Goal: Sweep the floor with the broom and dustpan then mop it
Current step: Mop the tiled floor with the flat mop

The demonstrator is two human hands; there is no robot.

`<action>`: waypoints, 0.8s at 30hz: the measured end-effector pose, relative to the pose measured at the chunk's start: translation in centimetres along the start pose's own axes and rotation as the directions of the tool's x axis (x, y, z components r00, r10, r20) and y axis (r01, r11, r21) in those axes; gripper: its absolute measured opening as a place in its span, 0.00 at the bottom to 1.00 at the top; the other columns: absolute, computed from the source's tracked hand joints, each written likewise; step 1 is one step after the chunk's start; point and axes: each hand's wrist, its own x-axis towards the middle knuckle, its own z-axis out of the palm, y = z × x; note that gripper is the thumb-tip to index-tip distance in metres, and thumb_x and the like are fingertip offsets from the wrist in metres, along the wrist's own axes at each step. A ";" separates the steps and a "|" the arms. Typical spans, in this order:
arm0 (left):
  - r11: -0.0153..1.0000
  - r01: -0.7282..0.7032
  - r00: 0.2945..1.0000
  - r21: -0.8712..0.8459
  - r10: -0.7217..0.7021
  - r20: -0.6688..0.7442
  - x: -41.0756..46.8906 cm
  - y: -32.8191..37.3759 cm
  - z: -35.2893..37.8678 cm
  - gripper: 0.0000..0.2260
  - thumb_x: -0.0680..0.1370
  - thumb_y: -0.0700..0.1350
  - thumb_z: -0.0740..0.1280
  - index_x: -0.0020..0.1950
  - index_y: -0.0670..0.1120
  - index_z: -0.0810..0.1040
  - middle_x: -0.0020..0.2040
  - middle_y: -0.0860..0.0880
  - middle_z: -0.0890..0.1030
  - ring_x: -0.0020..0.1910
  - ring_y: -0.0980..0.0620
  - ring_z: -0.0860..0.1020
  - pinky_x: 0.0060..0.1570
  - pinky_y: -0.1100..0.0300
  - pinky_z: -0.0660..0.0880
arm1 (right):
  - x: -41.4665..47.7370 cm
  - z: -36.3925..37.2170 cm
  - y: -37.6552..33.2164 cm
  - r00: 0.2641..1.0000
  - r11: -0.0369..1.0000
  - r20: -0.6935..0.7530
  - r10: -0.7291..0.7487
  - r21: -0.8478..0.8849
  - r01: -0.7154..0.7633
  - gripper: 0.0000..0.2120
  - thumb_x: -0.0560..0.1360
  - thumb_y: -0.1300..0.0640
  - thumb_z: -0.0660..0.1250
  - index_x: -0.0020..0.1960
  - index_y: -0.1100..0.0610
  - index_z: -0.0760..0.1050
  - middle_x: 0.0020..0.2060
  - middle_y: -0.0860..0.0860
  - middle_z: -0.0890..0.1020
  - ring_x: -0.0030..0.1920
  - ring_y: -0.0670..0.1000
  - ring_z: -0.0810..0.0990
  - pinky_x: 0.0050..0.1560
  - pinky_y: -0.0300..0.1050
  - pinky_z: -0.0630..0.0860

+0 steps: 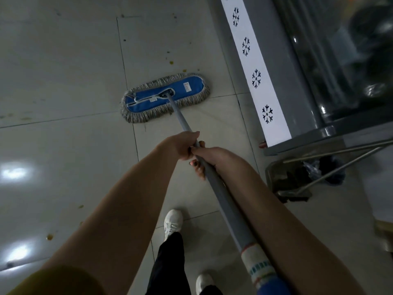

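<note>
Mopping looks underway: left hand (180, 145) and right hand (209, 159) both grip the mop handle (222, 199), dustpan (285, 177) parked aside, yellow spots (50, 237) not yet wiped.

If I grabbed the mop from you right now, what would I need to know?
Left hand and right hand both grip the mop handle, left ahead of right.
Mop head lies flat on the floor beside the snowflake cabinet.
Dustpan and broom sit by the cabinet's corner; sweeping looks finished.
Left to do: mop the yellow spots ahead of the mop head.
</note>
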 end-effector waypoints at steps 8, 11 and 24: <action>0.997 -0.005 1.000 0.083 0.006 -0.003 0.3 -0.7 2.0 0.11 0.81 0.48 0.57 0.56 0.41 0.62 0.35 0.47 0.71 0.31 0.55 0.70 0.24 0.67 0.74 | -0.9 -1.6 1.1 0.998 1.000 0.059 -0.010 0.026 0.008 0.17 0.81 0.55 0.57 0.35 0.59 0.64 0.13 0.49 0.68 0.11 0.44 0.65 0.16 0.27 0.63; 0.996 -0.015 1.000 0.086 0.016 -0.009 -0.2 -2.4 2.7 0.11 0.81 0.47 0.57 0.57 0.41 0.62 0.36 0.47 0.71 0.31 0.54 0.70 0.19 0.70 0.72 | -2.0 -2.4 2.9 0.997 0.998 0.074 0.005 0.055 -0.009 0.18 0.81 0.55 0.57 0.34 0.58 0.63 0.12 0.49 0.67 0.10 0.44 0.65 0.16 0.26 0.63; 0.982 0.033 0.998 0.187 -0.043 0.050 -3.3 -19.8 10.9 0.11 0.81 0.48 0.57 0.58 0.42 0.62 0.35 0.47 0.72 0.26 0.56 0.73 0.19 0.69 0.71 | -8.6 -10.1 19.8 0.999 0.986 0.035 0.035 0.162 -0.040 0.18 0.80 0.55 0.60 0.34 0.58 0.63 0.13 0.49 0.67 0.11 0.44 0.65 0.15 0.27 0.62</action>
